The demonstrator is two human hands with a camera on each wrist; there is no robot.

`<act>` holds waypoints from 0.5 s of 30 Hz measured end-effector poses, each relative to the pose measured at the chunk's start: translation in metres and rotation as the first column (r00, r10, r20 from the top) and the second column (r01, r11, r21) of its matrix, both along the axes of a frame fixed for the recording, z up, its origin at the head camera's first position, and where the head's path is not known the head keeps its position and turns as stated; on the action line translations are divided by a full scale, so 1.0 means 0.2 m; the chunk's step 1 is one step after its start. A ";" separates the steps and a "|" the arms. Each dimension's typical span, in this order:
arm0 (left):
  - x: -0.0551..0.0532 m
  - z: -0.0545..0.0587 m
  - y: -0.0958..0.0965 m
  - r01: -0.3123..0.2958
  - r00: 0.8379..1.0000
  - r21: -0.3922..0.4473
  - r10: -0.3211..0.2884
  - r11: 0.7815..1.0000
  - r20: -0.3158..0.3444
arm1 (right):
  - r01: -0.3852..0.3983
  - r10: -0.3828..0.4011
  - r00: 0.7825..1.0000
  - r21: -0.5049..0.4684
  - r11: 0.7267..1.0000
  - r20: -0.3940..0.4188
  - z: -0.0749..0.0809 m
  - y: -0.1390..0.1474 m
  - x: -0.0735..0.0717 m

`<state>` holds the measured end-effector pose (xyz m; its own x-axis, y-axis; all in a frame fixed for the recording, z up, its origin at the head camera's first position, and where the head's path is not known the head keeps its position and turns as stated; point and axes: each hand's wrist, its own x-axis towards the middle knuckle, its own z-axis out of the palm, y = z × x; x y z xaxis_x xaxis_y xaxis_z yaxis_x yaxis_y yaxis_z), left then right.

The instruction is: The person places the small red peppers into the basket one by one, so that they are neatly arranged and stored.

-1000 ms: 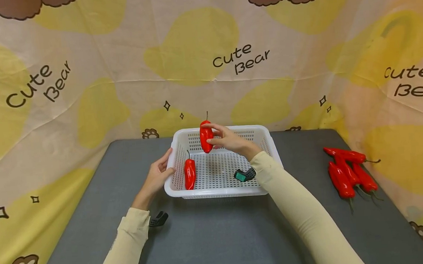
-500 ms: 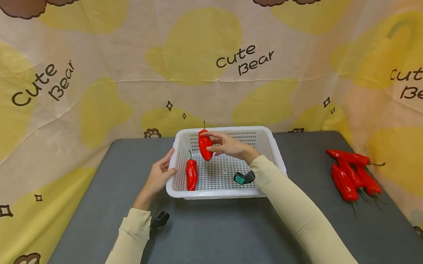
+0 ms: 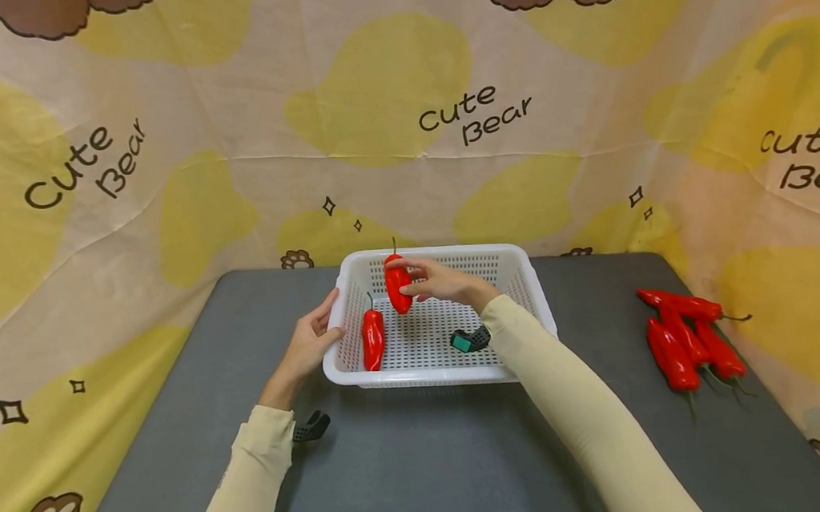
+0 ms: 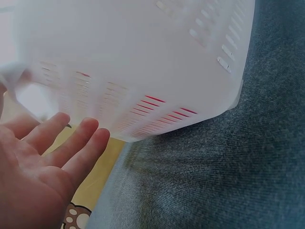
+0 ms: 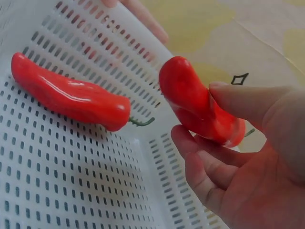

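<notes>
Glossy red skin could let the long pepper (image 3: 399, 287) slip from the pinch of our right hand (image 3: 442, 280) over the white perforated plastic basket (image 3: 420, 378), mid-frame. Our left hand (image 3: 306, 343) grips its rim. Another shiny red pepper (image 3: 373, 341) lies inside, left; our cream fabric sleeve (image 3: 584, 403) hides the near right corner; four red peppers (image 3: 684, 339) lie at right.

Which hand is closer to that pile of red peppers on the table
Right. The right hand holds a pepper over the basket, left of the pile; the left hand holds the basket's left rim, farther away.
</notes>
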<state>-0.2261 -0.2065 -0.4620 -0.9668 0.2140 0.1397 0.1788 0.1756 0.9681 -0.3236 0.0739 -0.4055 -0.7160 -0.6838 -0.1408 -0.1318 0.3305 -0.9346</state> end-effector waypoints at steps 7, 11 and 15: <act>0.00 0.00 0.00 -0.006 1.000 -0.004 0.006 1.000 0.001 | -0.024 0.024 1.000 0.019 1.000 -0.004 -0.01 -0.04 0.00; 0.00 0.00 0.00 -0.015 1.000 -0.013 0.015 1.000 0.007 | -0.029 0.029 1.000 0.050 0.998 0.007 -0.03 -0.04 0.00; 0.00 0.00 0.00 -0.015 1.000 -0.018 0.015 1.000 0.003 | -0.046 0.048 0.999 0.096 0.994 -0.015 -0.04 -0.04 0.02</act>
<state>-0.2252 -0.2060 -0.4625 -0.9704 0.2022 0.1324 0.1726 0.1961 0.9653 -0.3205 0.0668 -0.4143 -0.6860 -0.7008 -0.1955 -0.1648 0.4114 -0.8964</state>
